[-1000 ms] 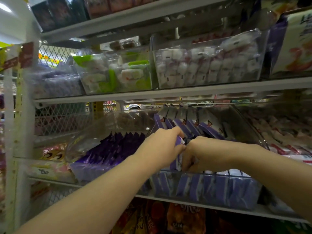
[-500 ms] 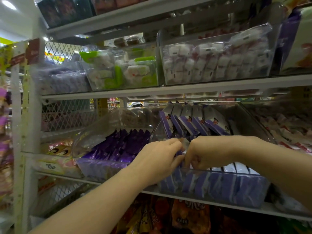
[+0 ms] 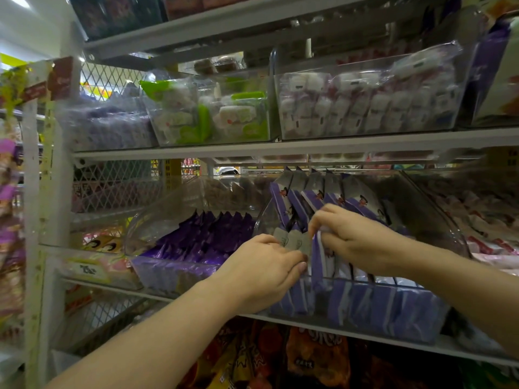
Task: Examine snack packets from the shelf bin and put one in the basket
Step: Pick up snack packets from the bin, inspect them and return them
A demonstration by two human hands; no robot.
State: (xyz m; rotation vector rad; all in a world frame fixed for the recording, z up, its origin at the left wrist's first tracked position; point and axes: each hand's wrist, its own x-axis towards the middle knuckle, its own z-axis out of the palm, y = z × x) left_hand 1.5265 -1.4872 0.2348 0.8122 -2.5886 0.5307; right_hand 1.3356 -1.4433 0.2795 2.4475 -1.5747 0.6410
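Inside the shelf bin (image 3: 438, 220), fingers (image 3: 327, 217) of left hand (image 3: 261, 273) and right hand (image 3: 354, 238) pinch purple snack packets (image 3: 318, 261).

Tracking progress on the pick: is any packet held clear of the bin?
No: the left hand and right hand both pinch the tops of purple-and-white packets that stand inside the clear bin.

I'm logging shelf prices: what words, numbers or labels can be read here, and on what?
None reads for certain.
Yellow price tag on the lower-left shelf edge: dark characters, blurred.
Red tags on the left upright: blurred.
Purple-and-white packets in the bin: print too small.
Orange bags below: lettering blurred.
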